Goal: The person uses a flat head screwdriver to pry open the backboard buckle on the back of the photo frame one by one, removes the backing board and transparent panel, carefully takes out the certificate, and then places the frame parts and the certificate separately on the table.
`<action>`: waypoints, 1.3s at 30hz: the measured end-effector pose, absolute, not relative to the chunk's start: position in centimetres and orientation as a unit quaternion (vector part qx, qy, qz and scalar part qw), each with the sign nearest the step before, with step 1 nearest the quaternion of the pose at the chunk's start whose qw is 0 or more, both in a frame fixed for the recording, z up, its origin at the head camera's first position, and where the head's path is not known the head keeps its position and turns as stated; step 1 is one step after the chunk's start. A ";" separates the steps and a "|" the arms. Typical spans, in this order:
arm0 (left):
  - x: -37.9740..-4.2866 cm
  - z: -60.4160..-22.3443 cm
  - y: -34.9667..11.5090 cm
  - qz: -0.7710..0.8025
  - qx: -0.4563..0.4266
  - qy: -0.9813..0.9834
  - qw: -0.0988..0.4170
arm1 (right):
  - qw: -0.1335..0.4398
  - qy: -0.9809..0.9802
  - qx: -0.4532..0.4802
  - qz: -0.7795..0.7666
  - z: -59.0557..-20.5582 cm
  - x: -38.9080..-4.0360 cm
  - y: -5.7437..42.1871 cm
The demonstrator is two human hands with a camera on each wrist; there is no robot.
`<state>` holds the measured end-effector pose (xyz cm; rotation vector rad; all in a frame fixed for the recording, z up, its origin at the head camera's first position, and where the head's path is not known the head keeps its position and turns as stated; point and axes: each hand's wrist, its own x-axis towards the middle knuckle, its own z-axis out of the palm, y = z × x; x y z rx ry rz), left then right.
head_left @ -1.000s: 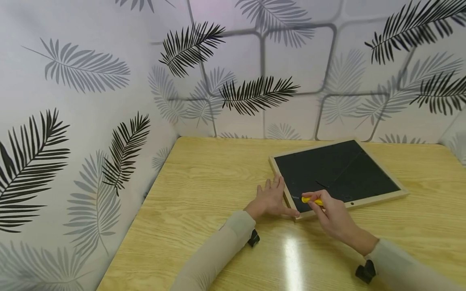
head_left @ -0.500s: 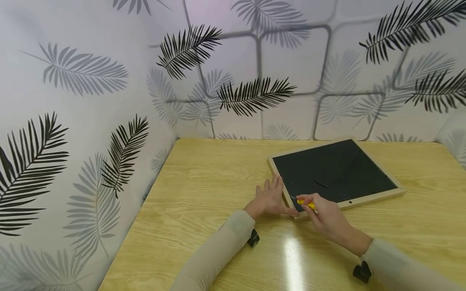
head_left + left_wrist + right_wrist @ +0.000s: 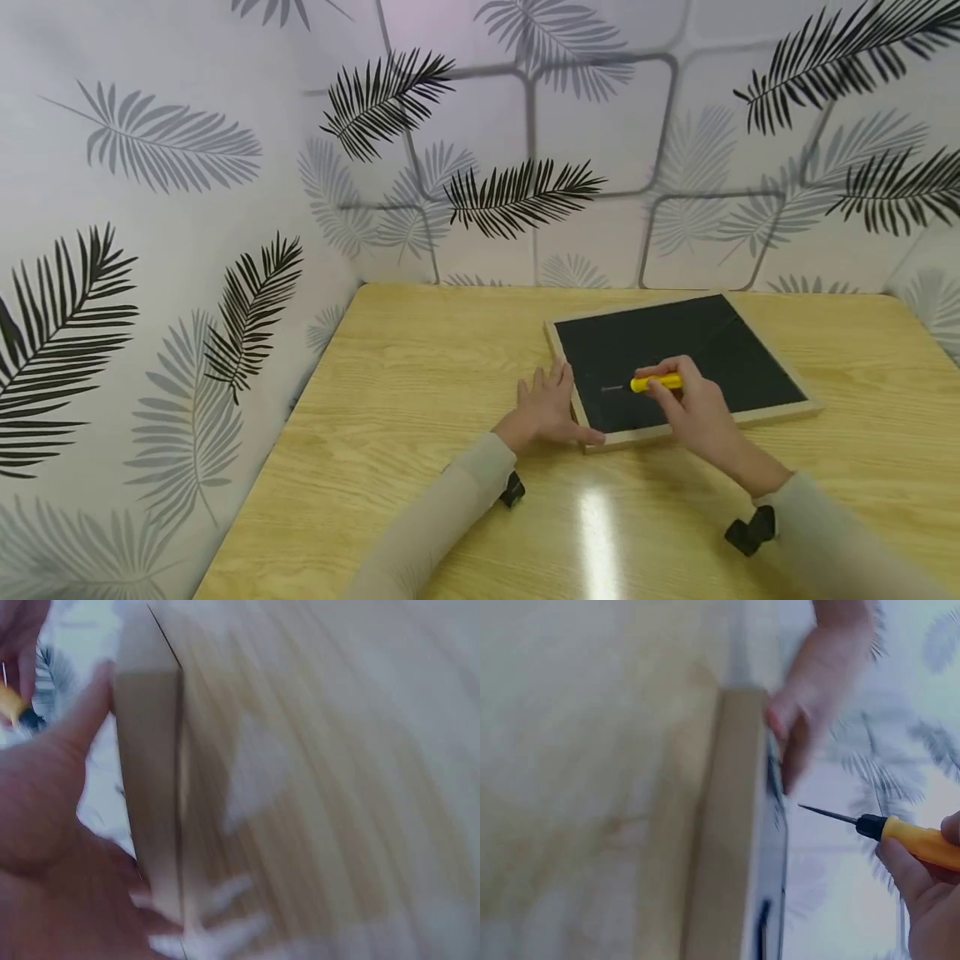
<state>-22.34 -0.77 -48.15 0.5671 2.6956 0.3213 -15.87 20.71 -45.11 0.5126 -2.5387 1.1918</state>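
A wooden frame [image 3: 705,415] with a black back panel [image 3: 645,333] lies on the table, turned at a slant. My left hand [image 3: 546,407] rests at its near left corner, fingers spread along the left side and thumb on the near edge; the left wrist view shows that thumb [image 3: 90,705] against the wood. Over the panel, my right hand [image 3: 693,412] pinches the yellow handle of a screwdriver [image 3: 656,382] between thumb and fingers. Its thin metal shaft points left, and in the right wrist view the screwdriver [image 3: 915,840] has its tip clear of the frame.
The wood-grain table [image 3: 420,358] reaches back to a wall [image 3: 480,242] with a leaf pattern; another patterned wall [image 3: 172,250] runs along the left. A black wrist camera [image 3: 750,531] hangs under the right sleeve.
My right hand has lifted the screwdriver from the panel's near left corner and moved it back and to the right. My left hand stays at the frame's corner.
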 end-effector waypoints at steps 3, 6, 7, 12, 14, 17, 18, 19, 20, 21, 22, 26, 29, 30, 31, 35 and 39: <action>-23.7 -48.2 -3.3 0.121 0.246 0.943 0.188 | 0.069 -0.863 0.107 0.489 -44.2 -17.0 22.4; -25.0 -48.3 -6.2 0.134 0.277 0.933 0.187 | -0.008 -0.814 0.060 0.577 -44.2 -17.9 23.9; -25.3 -48.4 -7.0 0.134 0.281 0.933 0.179 | -0.028 -0.796 0.048 0.603 -44.4 -18.2 24.3; -25.5 -48.4 -9.2 0.156 0.272 0.939 0.141 | -0.084 -0.698 -0.005 0.711 -45.6 -19.0 25.3; -25.2 -48.3 -9.2 0.168 0.277 0.935 0.145 | -0.088 -0.668 -0.019 0.739 -45.8 -19.3 25.2; -24.7 -48.1 -8.8 0.188 0.290 0.923 0.171 | -0.087 -0.639 -0.023 0.764 -45.8 -19.8 24.6; -24.5 -48.0 -8.6 0.192 0.293 0.919 0.180 | -0.084 -0.641 -0.020 0.763 -45.7 -20.0 24.3; -24.4 -48.0 -8.5 0.195 0.294 0.917 0.186 | -0.083 -0.646 -0.017 0.759 -45.7 -20.3 23.9; -24.3 -47.9 -8.3 0.197 0.293 0.916 0.190 | -0.084 -0.653 -0.013 0.752 -45.6 -20.6 23.5; -24.3 -48.0 -8.2 0.193 0.292 0.918 0.188 | -0.085 -0.661 -0.012 0.746 -45.5 -20.9 23.1; -24.3 -48.0 -8.2 0.189 0.291 0.919 0.185 | -0.086 -0.671 -0.009 0.736 -45.5 -21.2 22.7; -24.4 -48.3 -8.2 0.176 0.291 0.924 0.175 | -0.095 -0.694 -0.002 0.714 -45.4 -22.4 21.1; -24.5 -48.3 -8.3 0.170 0.301 0.922 0.172 | -0.100 -0.695 0.003 0.712 -45.5 -23.2 20.3; -24.5 -48.2 -8.3 0.170 0.305 0.921 0.171 | -0.102 -0.694 0.006 0.713 -45.5 -23.4 20.1; -24.5 -48.1 -8.3 0.169 0.307 0.921 0.170 | -0.104 -0.694 0.009 0.713 -45.6 -23.6 19.9; -24.3 -47.8 -7.5 0.167 0.294 0.926 0.169 | -0.107 -0.696 0.019 0.710 -45.7 -24.0 19.3; -23.8 -47.8 -6.3 0.160 0.258 0.940 0.158 | -0.102 -0.694 0.017 0.713 -45.8 -24.1 19.3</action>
